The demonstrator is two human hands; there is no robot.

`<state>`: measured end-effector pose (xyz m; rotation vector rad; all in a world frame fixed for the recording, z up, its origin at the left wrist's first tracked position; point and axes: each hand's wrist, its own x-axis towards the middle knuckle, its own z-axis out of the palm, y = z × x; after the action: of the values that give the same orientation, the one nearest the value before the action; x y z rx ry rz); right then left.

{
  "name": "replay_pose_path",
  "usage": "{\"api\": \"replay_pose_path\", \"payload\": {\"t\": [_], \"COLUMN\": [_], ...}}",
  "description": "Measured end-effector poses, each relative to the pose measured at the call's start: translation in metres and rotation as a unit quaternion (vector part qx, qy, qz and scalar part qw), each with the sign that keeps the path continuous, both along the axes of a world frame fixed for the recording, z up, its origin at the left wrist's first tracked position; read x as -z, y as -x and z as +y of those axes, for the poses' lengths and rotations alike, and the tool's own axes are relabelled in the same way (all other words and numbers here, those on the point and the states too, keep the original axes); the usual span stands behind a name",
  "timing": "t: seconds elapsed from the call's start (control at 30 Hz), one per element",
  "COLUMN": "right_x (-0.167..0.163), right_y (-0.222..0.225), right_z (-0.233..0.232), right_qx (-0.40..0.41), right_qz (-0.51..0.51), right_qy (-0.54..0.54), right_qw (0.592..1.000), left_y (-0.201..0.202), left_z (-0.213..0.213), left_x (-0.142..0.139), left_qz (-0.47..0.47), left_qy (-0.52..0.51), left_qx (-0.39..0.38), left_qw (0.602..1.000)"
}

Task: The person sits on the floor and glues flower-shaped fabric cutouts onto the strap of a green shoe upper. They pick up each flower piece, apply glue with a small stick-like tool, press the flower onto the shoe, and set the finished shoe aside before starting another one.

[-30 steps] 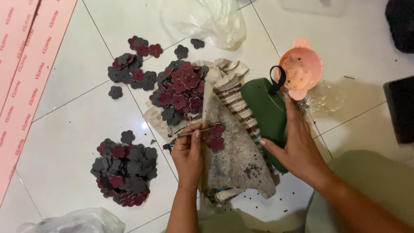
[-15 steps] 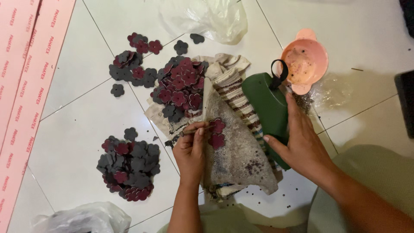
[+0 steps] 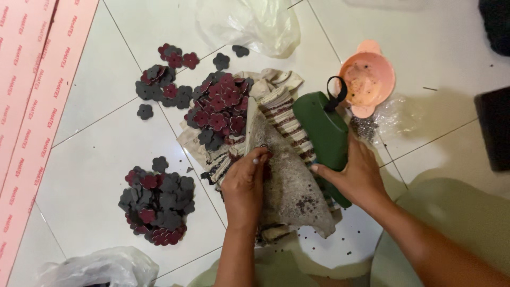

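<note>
**Hands on the folded sheet and the green tool, floor level**

Change from the earlier frames: a second ago the left hand (image 3: pixel 245 183) pinched a small cluster of red flower cut-outs above the sheet; that cluster is no longer visible between its fingers. The hand now sits lower, fingers curled down against the grey speckled sheet (image 3: pixel 289 180). The right hand (image 3: pixel 357 175) has stayed on the green tool (image 3: pixel 324 138), in much the same position.

Left hand: fingers bent and closed toward the palm, fingertips pressing the raised fold of the sheet. Whether anything is held under the fingers cannot be told.

Right hand: partly open, fingers spread and laid flat along the lower side of the green tool, thumb pointing toward the sheet. It rests against the tool rather than wrapping it.

Location of items: the sheet lies over a striped cloth (image 3: pixel 281 103) on the white tiled floor (image 3: pixel 95 159), directly in front of the person. A heap of red and dark flower-shaped cut-outs (image 3: pixel 220 106) sits on the cloth just beyond the left hand. A second heap (image 3: pixel 158 201) lies on the floor to the left, well apart. A pink plastic bowl (image 3: pixel 367 78) stands just past the tool's black loop.
</note>
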<state>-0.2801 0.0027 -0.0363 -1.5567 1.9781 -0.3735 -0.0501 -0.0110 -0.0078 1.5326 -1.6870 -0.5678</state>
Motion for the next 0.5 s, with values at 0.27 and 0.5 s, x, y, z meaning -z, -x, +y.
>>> {"api": "replay_pose_path", "payload": {"t": [0.27,0.5], "right_x": [0.015,-0.089], "right_y": [0.008,0.006], "right_z": [0.004,0.034], "right_qx": [0.053,0.000], "right_qz": [-0.043,-0.246], "right_qy": [0.057,0.211], "right_qw": [0.996,0.946], "left_y": [0.002,-0.004], "left_z": [0.004,0.000], "left_x": [-0.002,0.003], "left_qz": [-0.016,-0.033], "left_qy": [-0.009,0.021], "left_qx": [-0.003,-0.007], "left_qw": [1.000,0.999]}}
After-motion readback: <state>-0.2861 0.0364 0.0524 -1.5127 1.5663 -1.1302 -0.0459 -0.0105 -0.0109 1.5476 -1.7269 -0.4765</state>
